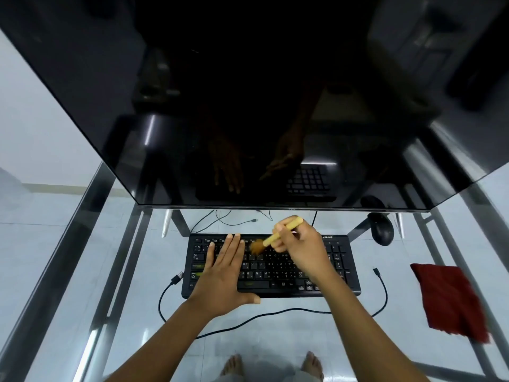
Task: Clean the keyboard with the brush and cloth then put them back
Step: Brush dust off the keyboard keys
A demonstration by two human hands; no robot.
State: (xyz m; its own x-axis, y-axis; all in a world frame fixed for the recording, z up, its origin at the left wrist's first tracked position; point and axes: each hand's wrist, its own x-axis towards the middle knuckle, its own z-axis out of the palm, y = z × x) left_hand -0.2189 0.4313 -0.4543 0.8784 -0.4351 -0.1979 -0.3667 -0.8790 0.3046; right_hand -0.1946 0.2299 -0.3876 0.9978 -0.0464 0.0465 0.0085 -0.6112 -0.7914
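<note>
Head view: black keyboard (275,267) lies flat on a glass table (275,334), centred just below the lower edge of a big dark monitor (248,106). Left hand (224,274) rests palm down and spread flat on the left half of the keyboard, fingers reaching to the top key rows, thumb stretched out along the front edge, holding nothing. Right hand (301,246) is closed around a brush (275,235) with a yellow handle, pinched between thumb and fingers; handle tilts up and to the right, brownish bristles point down-left and touch the upper middle keys, just beside the left fingertips. Bristles look blurred. Red cloth (451,301) lies folded on the glass to the right of the keyboard, well apart from both hands. Black mouse (381,228) sits on the table at the right rear, near the monitor's edge. A black cable (275,312) loops over the glass in front of the keyboard. Bare feet (312,365) show through the glass at the bottom
</note>
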